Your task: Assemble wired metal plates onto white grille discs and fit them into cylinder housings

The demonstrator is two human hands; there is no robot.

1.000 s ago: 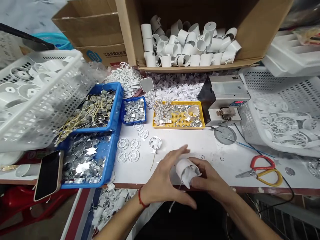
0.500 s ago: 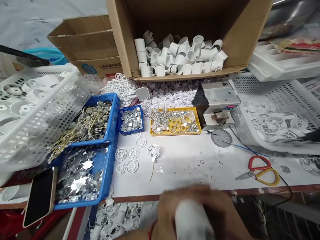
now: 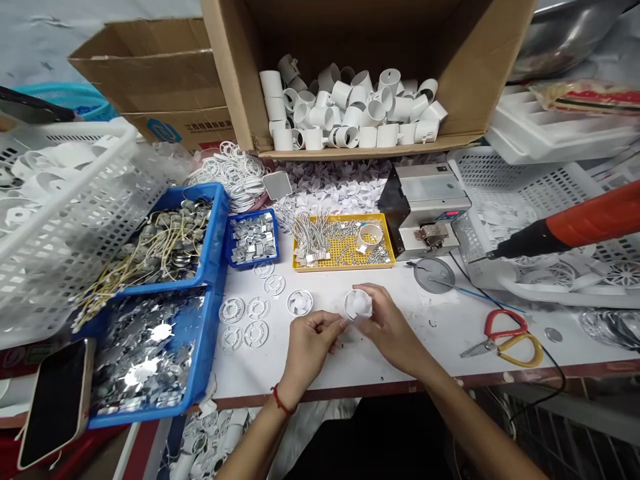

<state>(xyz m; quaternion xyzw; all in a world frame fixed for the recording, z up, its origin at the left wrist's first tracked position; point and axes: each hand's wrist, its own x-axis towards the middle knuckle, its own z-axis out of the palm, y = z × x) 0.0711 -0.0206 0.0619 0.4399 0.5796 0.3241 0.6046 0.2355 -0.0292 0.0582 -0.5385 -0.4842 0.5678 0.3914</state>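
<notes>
My right hand grips a round white plastic housing by its rim, thumb in front and fingers around the far side. The housing's open end faces up, and a white bladed part shows inside. Close to its lower left, my left hand is closed in a pinch. Whatever lies between those fingertips is too small to make out. Just beyond my left hand, a similar white housing stands on the table. To the left lie several flat white rings.
Blue trays of metal parts and wired motors stand left. A yellow tray holds wires and screws. Behind are a machine and a carton of white cylinders. Scissors lie right; an orange-black power screwdriver hangs above.
My hands have moved from a blurred spot at the table's front edge, with a white cylinder, up over the table. The screwdriver at the right now reaches farther into view.
</notes>
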